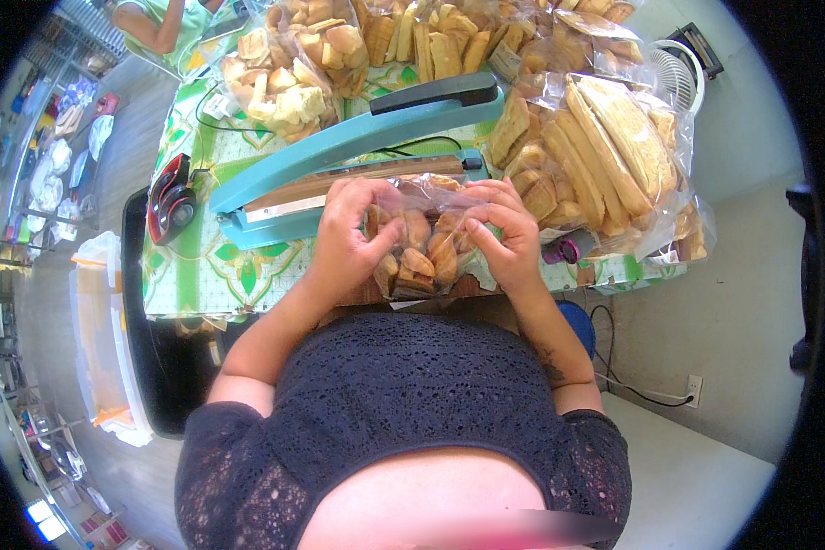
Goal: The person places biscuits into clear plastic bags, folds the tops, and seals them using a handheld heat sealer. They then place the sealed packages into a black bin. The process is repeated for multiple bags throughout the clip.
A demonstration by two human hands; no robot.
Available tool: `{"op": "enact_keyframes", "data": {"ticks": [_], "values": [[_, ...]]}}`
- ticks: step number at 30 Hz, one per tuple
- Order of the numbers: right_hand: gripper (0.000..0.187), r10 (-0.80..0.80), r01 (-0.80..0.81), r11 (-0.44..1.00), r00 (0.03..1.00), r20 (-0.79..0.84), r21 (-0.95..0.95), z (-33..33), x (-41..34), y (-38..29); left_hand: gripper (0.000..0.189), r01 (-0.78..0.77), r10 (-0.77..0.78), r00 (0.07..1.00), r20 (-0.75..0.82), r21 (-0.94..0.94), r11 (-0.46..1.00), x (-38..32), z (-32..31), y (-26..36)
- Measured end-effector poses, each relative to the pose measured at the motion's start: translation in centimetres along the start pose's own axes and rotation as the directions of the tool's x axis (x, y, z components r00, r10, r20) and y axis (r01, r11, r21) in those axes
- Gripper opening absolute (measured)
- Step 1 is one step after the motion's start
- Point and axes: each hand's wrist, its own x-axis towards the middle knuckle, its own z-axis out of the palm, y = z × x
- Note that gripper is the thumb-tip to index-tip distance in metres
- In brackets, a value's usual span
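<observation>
A clear plastic bag of small toasted bread pieces [416, 265] stands at the table's front edge, between my hands. My left hand [361, 227] grips its upper left side, thumb across the front. On the upper right, my right hand [498, 227] pinches the plastic between thumb and fingers. Just behind the bag lies a light-blue impulse sealer [289, 168], its long arm with a black handle raised above the base. The bag's top edge is by the sealer's base; whether the two touch I cannot tell.
Filled clear bags of bread [591, 158] crowd the right side, with more bags [285, 89] at the back. Red-black headphones [172, 199] lie at the left on the patterned tablecloth [247, 275]. A dark cylindrical object [567, 249] lies at right. Another person [161, 27] is beyond the far left corner.
</observation>
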Motion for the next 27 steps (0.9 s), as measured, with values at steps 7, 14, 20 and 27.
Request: {"op": "enact_keyframes", "data": {"ticks": [7,14,20,27], "values": [[0.005,0.011,-0.011,1.000,0.999,-0.047,-0.002,0.3,0.4,-0.9,0.029,0.149,-0.109,0.975,0.195,-0.202,0.968,1.5,0.5,-0.5],[0.007,0.016,-0.019,0.999,0.996,-0.087,-0.031,0.8,0.1,-0.7,0.028,0.220,-0.185,0.960,0.212,-0.154,0.963,2.0,0.2,0.2],[0.009,-0.054,0.049,0.997,0.996,-0.073,-0.067,1.0,0.2,-0.7,0.021,-0.022,0.002,0.949,0.315,0.062,0.998,3.5,-1.0,1.5],[0.013,-0.055,0.054,0.994,0.998,-0.014,-0.091,0.6,0.1,-1.1,0.017,0.040,-0.009,0.971,0.238,-0.128,0.991,3.1,-0.6,0.5]]}}
